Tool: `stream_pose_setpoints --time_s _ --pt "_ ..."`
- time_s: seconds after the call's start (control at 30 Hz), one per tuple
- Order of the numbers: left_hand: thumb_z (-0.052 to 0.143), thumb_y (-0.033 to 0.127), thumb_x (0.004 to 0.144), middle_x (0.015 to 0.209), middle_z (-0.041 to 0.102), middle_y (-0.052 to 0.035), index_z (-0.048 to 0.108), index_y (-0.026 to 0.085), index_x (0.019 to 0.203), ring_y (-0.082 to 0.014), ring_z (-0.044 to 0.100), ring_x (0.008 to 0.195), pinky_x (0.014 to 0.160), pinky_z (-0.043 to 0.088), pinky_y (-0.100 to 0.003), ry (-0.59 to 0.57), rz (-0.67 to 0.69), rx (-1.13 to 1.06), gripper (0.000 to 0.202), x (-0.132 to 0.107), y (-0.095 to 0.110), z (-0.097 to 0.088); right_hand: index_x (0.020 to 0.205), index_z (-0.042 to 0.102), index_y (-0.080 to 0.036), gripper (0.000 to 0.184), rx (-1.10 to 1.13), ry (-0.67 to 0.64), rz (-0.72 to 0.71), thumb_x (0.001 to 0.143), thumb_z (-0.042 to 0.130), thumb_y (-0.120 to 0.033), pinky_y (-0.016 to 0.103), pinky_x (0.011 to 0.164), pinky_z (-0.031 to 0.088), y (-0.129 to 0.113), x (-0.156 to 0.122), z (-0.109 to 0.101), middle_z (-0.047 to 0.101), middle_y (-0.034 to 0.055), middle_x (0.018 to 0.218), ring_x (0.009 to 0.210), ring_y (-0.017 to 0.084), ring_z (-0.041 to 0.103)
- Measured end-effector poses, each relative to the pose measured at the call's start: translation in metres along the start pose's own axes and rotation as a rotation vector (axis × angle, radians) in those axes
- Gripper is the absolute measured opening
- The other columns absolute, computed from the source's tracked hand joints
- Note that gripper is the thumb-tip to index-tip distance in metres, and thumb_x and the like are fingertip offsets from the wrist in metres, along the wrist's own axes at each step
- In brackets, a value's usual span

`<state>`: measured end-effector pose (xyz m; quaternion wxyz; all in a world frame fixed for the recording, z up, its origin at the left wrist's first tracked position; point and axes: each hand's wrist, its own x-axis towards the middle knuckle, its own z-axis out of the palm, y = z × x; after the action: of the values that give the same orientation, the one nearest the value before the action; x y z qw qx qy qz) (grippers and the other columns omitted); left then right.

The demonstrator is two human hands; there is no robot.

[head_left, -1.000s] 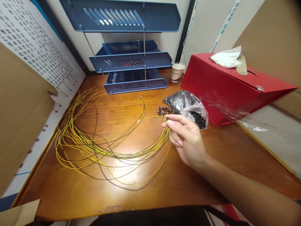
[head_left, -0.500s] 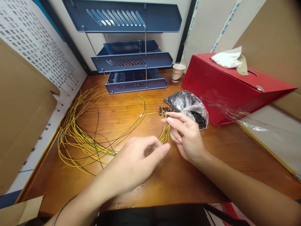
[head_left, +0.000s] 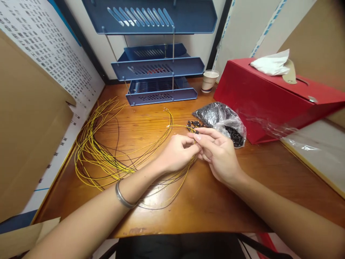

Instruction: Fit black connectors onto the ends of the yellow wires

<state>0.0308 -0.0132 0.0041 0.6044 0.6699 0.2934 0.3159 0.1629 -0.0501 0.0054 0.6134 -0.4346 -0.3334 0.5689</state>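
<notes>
My right hand (head_left: pixel 222 153) pinches a small black plastic piece (head_left: pixel 197 132) between thumb and fingertips. A thin yellow wire runs from the left into those fingertips. My left hand (head_left: pixel 179 153) is closed, its fingertips meeting the right hand's; what they grip, if anything, is hidden. Under and around both hands lies a coil of yellow and black wires (head_left: pixel 94 151), looping widely to the left. Several loose small black pieces (head_left: pixel 198 124) lie just beyond my right hand. Behind them rests a clear plastic bag (head_left: pixel 219 117) full of similar black pieces.
A blue letter tray rack (head_left: pixel 159 66) stands at the back of the wooden table (head_left: pixel 205 216). To its right are a paper cup (head_left: pixel 209 81) and a red tissue box (head_left: pixel 258 97). Cardboard (head_left: pixel 29 126) lines the left side.
My left hand has moved forward and right, its fingers now meeting my right hand's. The right hand still pinches the black piece. The whole view has shifted slightly.
</notes>
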Motion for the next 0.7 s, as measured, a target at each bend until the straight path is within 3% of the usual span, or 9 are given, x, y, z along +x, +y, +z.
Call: stream_pose_setpoints --time_s 0.13,0.23,0.37,0.5,0.6,0.7 --pt "0.056 0.029 0.090 0.070 0.071 -0.0058 0.067 0.013 0.067 -0.0156 0.066 0.071 0.077 0.053 -0.029 0.088 0.050 -0.013 0.030 -0.004 -0.002 -0.001 0.094 0.069 -0.015 0.028 0.018 0.003 -0.006 0.072 0.083 -0.026 0.018 0.036 0.022 -0.001 0.003 -0.002 0.078 0.0098 0.090 0.035 -0.001 0.027" --pt "0.058 0.029 0.091 0.073 0.071 -0.0041 0.068 0.014 0.071 -0.0146 0.065 0.072 0.078 0.053 -0.028 0.163 0.093 0.004 0.027 -0.012 -0.003 -0.004 0.092 0.070 -0.015 0.026 0.009 -0.018 0.001 0.073 0.083 -0.027 0.019 0.035 0.015 0.000 0.004 -0.002 0.077 0.0075 0.087 0.036 -0.001 0.026" --pt "0.059 0.028 0.092 0.078 0.070 -0.0047 0.069 0.013 0.075 -0.0152 0.065 0.079 0.081 0.051 -0.028 0.173 0.142 -0.029 0.025 -0.018 -0.003 -0.007 0.091 0.072 -0.016 0.025 -0.002 -0.047 -0.008 0.072 0.085 -0.027 0.018 0.035 0.016 0.004 0.003 -0.001 0.067 -0.0013 0.062 0.037 0.001 0.027" --pt "0.061 0.028 0.090 0.079 0.070 -0.0061 0.068 0.012 0.075 -0.0155 0.063 0.077 0.078 0.049 -0.028 0.164 0.119 0.000 0.022 -0.019 -0.004 -0.006 0.092 0.073 -0.017 0.024 -0.016 -0.086 -0.022 0.074 0.084 -0.029 0.019 0.035 0.015 0.005 0.003 -0.003 0.066 -0.0014 0.062 0.037 0.002 0.026" --pt "0.061 0.028 0.090 0.079 0.070 -0.0055 0.068 0.013 0.076 -0.0152 0.063 0.075 0.076 0.049 -0.027 0.222 0.136 0.041 0.022 -0.019 -0.007 -0.003 0.093 0.073 -0.017 0.024 -0.033 -0.096 -0.026 0.074 0.084 -0.029 0.020 0.036 0.016 0.005 0.003 -0.003 0.054 -0.0062 0.048 0.037 0.003 0.026" --pt "0.061 0.030 0.091 0.081 0.072 -0.0048 0.069 0.015 0.077 -0.0152 0.064 0.077 0.076 0.050 -0.027 0.269 0.142 0.076 0.022 -0.021 -0.010 -0.001 0.092 0.073 -0.017 0.027 -0.072 -0.077 -0.039 0.072 0.085 -0.031 0.021 0.036 0.018 0.005 0.004 -0.003 0.063 -0.0027 0.056 0.039 0.004 0.030"
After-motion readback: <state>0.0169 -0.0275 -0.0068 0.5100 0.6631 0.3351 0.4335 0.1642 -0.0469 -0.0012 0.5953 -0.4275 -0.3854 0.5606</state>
